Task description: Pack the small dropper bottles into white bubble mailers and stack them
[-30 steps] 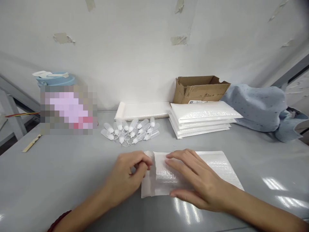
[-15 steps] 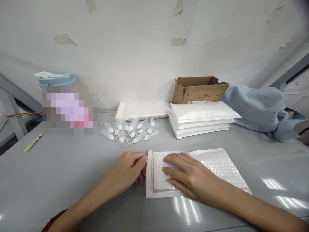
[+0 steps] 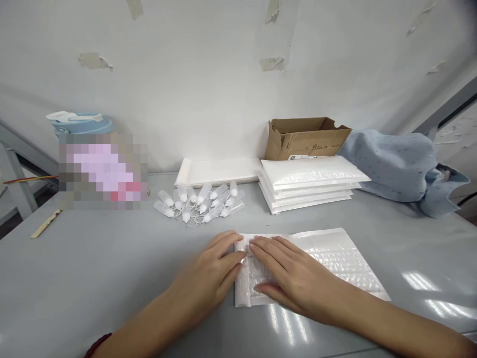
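Observation:
A white bubble mailer [image 3: 335,253] lies flat on the grey table in front of me, its left end folded over into a narrow strip [image 3: 242,288]. My left hand [image 3: 219,266] rests at this folded edge, fingers stretched out and their tips touching the strip. Flat on the mailer just right of the fold lies my right hand [image 3: 290,273], fingers extended and pressing down, with the thumb apart. It covers part of the bubbled surface. Neither hand is closed around anything.
Several small dropper bottles [image 3: 203,201] lie in a heap beyond my hands. Behind them are flat white envelopes [image 3: 219,169]. At the right stand stacked filled bubble mailers [image 3: 313,174], a cardboard box [image 3: 309,139] and a light-blue cloth bundle [image 3: 391,164]. A blurred-out item [image 3: 104,169] sits left.
My left hand has moved right, from gripping the mailer's left edge to laying its fingers on the fold. The left end is now turned over flatter. My right hand stays nearly in place.

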`<control>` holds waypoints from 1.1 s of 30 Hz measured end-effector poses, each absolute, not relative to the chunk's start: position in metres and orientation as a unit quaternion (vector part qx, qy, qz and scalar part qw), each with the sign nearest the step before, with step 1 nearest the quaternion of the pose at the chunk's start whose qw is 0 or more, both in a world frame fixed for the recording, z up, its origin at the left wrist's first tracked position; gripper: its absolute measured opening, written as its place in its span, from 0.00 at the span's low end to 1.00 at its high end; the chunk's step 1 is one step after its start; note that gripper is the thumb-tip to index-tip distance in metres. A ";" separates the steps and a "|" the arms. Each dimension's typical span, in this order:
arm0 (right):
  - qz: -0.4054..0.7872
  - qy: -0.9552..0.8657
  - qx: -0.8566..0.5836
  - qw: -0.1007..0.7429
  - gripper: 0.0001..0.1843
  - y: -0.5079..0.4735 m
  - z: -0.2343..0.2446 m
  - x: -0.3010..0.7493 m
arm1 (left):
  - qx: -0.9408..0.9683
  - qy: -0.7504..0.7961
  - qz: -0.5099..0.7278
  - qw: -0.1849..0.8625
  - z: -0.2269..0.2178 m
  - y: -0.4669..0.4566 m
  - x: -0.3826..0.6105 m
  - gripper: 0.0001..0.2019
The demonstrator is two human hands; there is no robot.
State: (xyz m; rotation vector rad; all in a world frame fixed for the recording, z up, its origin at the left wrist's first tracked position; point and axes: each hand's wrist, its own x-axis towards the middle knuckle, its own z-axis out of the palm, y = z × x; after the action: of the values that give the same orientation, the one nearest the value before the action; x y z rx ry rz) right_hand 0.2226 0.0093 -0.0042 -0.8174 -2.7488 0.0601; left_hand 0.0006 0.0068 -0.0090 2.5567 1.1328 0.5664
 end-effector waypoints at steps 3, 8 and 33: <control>0.026 -0.956 -0.258 0.138 0.30 0.007 0.001 0.222 | 0.908 0.368 0.170 0.103 -0.014 0.006 -0.002 0.15; -0.005 -0.962 -0.214 0.167 0.19 0.002 0.004 0.218 | 0.928 0.353 0.110 0.047 -0.019 0.003 -0.002 0.16; -0.099 -0.958 -0.159 0.218 0.17 -0.013 0.006 0.211 | 0.934 0.347 0.081 0.001 -0.011 -0.008 0.006 0.26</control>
State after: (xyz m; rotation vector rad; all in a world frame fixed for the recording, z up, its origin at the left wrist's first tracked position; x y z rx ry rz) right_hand 0.2113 -0.0126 0.0058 -0.4396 -2.6512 -0.2739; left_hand 0.0061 -0.0079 -0.0111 2.9347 1.0889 0.2532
